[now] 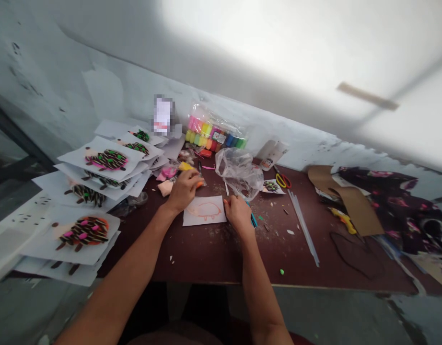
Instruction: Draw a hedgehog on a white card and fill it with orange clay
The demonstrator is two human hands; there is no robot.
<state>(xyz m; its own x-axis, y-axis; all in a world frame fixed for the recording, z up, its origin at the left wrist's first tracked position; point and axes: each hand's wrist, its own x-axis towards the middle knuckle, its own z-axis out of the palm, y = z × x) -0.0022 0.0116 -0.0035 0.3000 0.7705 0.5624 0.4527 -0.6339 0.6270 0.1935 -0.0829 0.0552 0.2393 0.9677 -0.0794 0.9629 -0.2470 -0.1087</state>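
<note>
White rectangular paper bearing an orange oval outline (204,212) lies on the dark-red tabletop (206,258). The left hand (187,188) bends beside a small orange lump (200,184); the right hand (238,213) curls at the paper's edge. Whether either's fingers grip, I cannot tell.

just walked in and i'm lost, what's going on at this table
Someone is working over a paper sheet on a dark table. The sheet bears an orange animal outline, its body mostly bare. The right hand is at the sheet's right edge; the left hand is at its upper left, beside something orange, grip unclear. Sheets with spiky animal figures are piled to the left.
</note>
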